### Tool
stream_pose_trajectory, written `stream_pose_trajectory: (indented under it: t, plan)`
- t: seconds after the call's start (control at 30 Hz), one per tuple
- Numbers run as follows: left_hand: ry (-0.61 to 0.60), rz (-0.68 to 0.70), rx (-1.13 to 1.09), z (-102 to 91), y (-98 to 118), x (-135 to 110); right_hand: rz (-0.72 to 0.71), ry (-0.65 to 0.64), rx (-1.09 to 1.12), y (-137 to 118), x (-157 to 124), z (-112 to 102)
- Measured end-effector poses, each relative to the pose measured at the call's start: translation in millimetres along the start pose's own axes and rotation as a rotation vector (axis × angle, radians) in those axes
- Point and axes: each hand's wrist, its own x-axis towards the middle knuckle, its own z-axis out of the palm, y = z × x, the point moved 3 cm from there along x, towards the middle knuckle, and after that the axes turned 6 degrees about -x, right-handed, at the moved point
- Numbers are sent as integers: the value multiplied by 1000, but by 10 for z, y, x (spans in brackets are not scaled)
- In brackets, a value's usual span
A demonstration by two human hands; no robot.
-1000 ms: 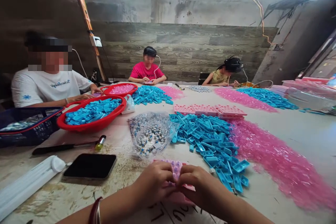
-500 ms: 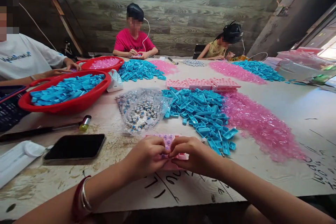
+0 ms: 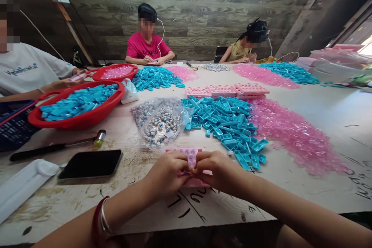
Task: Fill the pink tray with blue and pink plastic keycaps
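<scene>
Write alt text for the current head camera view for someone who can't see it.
A person's left hand and right hand are close together at a pink tray on a table. Beyond lie a bag of small parts, blue plastic pieces and pink translucent pieces; a phone lies left, and three people sit farther off.

Left wrist (image 3: 114, 209): dark red band (image 3: 96, 219), silvery bangle (image 3: 102, 216), perhaps two

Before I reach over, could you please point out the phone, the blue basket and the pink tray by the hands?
Phone (image 3: 90, 164), head view, dark screen.
Blue basket (image 3: 17, 133), head view, side wall.
Pink tray (image 3: 197, 183), head view, near edge.
</scene>
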Motion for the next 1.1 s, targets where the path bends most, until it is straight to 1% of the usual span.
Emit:
stream_pose_trajectory:
  t: [0.13, 0.23, 0.33, 0.43, 0.5, 0.6, 0.7, 0.8, 0.87, 0.97, 1.1]
  plan:
    - [-73, -3, -43, -15, 24, 28, 26, 1, -9, 35, -2, 19]
    - [-91, -10, -52, -29, 19, 46, 31, 21, 39, 59, -18, 19]
    - [-63, -13, -80, -30, 5, 47, 31, 73, 87, 29, -44, 34]
    - [-18, -7, -113, -10, -29, 36, 53, 134, 65, 6, -79, 93]
    - [-24, -4, -89, 14, -63, 33, 44, 124, 36, 21, -98, 154]
    - [-29, 21, -36, 35, -95, 34, 31, 74, 18, 67, -110, 217]
    - [-80, 26, 28, 48, -109, 38, 40, 40, 43, 95, -109, 222]
    - [-147, 32, 66, 50, -114, 47, 56, 32, 85, 95, -96, 204]
    - [-164, 48, 68, 43, -110, 53, 60, 32, 105, 79, -78, 192]
    - [-161, 61, 78, 38, -104, 50, 50, 50, 113, 25, -34, 154]
    - [-96, 41, 115, 36, -126, 23, 19, 43, 78, -18, 15, 87]
